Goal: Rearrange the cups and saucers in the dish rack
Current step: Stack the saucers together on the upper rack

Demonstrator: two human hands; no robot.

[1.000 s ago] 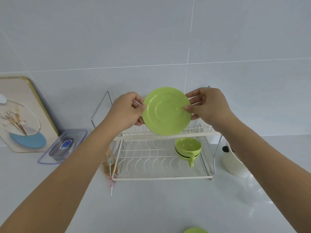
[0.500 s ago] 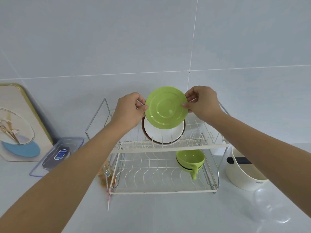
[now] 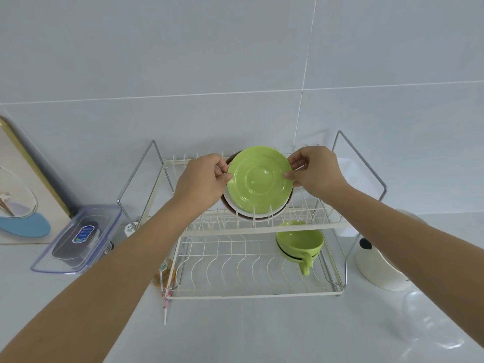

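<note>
The green saucer (image 3: 259, 179) has come down from up in the air. Now its bottom edge sits between the wires on the top shelf of the dish rack (image 3: 262, 229), just in front of a white plate (image 3: 237, 208). The left hand (image 3: 203, 179) and right hand (image 3: 314, 171) pinch its two sides. It looks nearly put away. Green cups (image 3: 300, 243) wait on the lower shelf.

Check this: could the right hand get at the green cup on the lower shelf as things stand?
Probably not yet: the right hand pinches the green saucer. Once free, the cup sits open at the front, nothing blocking it.
</note>
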